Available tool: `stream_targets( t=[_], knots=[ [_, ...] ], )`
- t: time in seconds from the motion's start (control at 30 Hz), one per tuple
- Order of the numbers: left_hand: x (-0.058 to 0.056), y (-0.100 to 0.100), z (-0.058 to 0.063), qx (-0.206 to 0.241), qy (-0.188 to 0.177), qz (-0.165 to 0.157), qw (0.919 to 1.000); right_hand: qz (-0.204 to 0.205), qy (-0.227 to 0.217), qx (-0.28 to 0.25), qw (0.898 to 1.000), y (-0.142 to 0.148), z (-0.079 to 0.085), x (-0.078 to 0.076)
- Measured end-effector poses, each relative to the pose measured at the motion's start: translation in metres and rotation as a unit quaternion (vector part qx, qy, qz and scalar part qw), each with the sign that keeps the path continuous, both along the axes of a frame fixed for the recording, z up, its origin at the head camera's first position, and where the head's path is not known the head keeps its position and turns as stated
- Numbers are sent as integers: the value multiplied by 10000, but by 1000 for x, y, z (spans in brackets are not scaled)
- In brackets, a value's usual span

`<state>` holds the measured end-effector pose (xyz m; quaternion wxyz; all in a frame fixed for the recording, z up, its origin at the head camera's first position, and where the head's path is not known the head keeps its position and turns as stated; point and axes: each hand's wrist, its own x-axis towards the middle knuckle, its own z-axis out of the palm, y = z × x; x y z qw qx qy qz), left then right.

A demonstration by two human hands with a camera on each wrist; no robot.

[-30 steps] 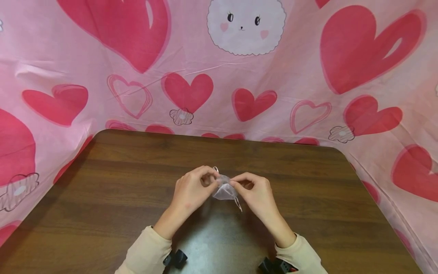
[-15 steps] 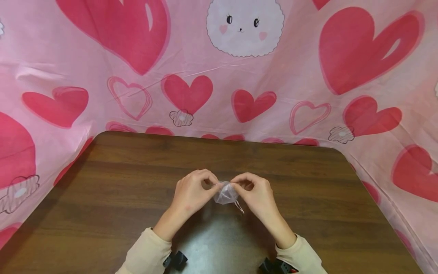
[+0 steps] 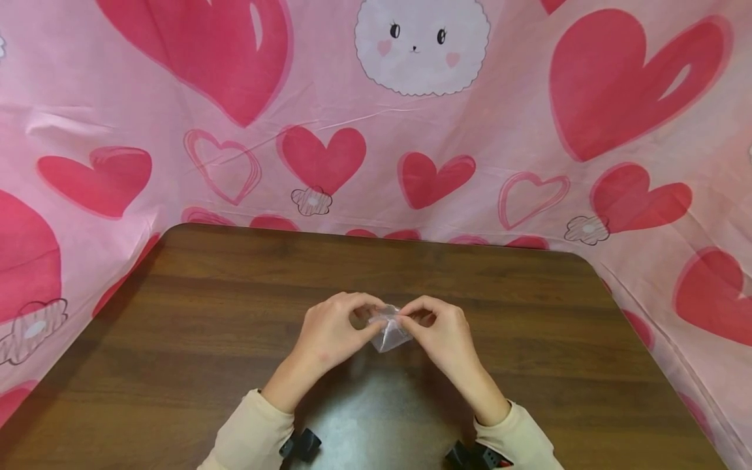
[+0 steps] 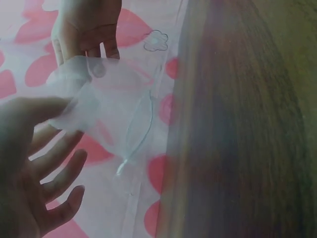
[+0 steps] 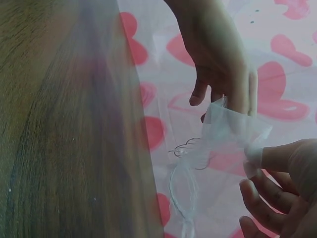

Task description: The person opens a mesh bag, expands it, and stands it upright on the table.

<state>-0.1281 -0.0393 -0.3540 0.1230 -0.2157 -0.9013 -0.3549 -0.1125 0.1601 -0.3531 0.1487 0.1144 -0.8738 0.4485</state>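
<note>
A small sheer white drawstring pouch hangs between both hands above the wooden table. My left hand pinches one side of its mouth with thumb and forefinger. Opposite, my right hand grips the other side the same way. In the left wrist view, a thin drawstring loop dangles beside the see-through fabric. Another cord loop hangs from the pouch in the right wrist view. No contents show through the cloth.
The dark wooden table has rounded far corners. A pink curtain printed with hearts stands behind it and along both sides. Black wrist cameras sit by the cream sleeves.
The pouch has dropped slightly and turned in the hands. My left thumb and forefinger have shifted over its edge. The string loops seen earlier in the head view are now hidden there.
</note>
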Motion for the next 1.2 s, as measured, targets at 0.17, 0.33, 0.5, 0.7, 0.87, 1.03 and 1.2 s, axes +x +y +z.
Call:
stream_targets(
  t=[0.17,0.33,0.5,0.7,0.87,1.03,1.2],
  knots=[
    [1,1,0,-279,253,-58,9993,-40,143,-11,9999,1,-1,-1],
    [2,2,0,-354,767,251,9961,-8,109,-135,9998,-2,1,1],
    [2,3,-1,-342,1003,415,9935,60,9,-234,9997,-3,3,3],
    [1,3,-1,-90,1026,684,9923,94,-292,-50,9995,-5,6,6],
    [2,3,0,47,1263,714,9894,69,-439,63,9990,-7,7,9],
    [2,4,-2,-11,1581,741,9846,-9,-299,251,9992,-9,8,11],
    [2,5,-3,45,1578,795,9842,-3,-276,625,9977,-11,6,11]
  ],
)
